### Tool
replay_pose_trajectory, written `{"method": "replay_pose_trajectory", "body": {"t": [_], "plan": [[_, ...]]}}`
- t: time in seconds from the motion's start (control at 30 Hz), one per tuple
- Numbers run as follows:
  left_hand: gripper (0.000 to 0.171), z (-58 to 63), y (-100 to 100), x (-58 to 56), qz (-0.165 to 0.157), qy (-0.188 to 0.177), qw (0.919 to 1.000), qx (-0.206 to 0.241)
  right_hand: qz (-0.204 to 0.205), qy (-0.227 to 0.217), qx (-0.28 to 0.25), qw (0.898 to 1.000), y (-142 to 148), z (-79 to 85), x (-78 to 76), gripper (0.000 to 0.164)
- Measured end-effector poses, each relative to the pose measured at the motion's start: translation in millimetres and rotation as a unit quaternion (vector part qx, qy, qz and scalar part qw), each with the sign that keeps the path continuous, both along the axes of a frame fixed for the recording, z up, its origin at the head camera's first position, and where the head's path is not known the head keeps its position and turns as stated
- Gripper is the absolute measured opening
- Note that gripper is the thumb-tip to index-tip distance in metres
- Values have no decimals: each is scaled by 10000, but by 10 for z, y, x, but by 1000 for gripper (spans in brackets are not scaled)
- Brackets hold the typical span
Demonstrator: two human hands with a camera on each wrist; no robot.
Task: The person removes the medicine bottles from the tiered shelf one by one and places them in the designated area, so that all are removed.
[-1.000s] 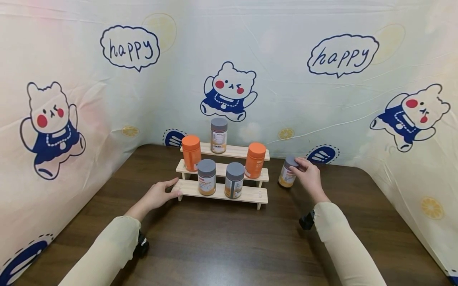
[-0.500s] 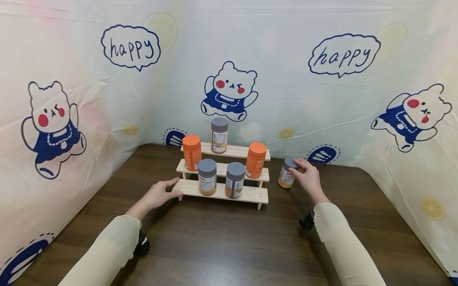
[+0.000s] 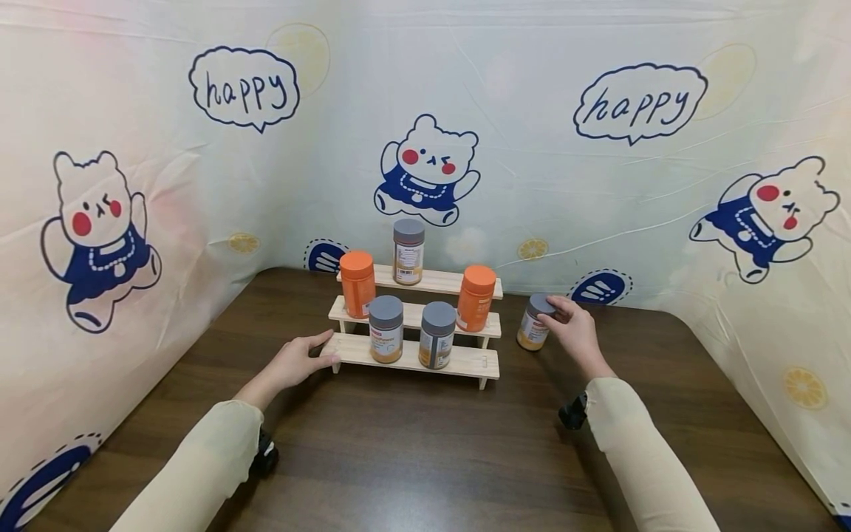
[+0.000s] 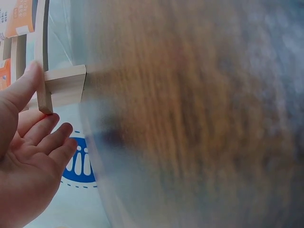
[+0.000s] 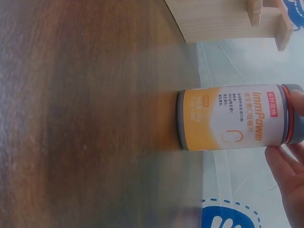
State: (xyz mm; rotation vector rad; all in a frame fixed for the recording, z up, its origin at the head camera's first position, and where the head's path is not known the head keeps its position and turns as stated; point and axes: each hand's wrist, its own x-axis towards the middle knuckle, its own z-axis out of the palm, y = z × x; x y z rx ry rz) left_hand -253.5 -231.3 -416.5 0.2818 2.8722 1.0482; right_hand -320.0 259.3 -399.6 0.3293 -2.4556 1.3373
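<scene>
The left hand [image 3: 289, 362] pinches the wooden three-tier rack [image 3: 468, 360] at its left end, apparently steadying it. To its right, the right hand [image 3: 575, 332] pinches the lid [image 3: 540, 301] of an ImmPower bottle [image 3: 532, 329], upright at the tabletop [image 3: 425, 451]. Gripping it seems the step in hand; lifting would call for clearing the orange bottle [image 3: 476, 299].

The head view looked forward and down across the desk [image 3: 412, 451]; both wrist views, close and turned sideways, shared its wooden stand [image 3: 470, 361].
</scene>
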Motion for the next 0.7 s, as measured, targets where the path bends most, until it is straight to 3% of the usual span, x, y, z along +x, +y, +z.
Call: {"method": "replay_pose_trajectory", "body": {"t": [0.7], "plan": [[71, 29, 15, 26, 26, -141, 9999, 11, -75, -357, -17, 9993, -23, 102, 36, 53]]}}
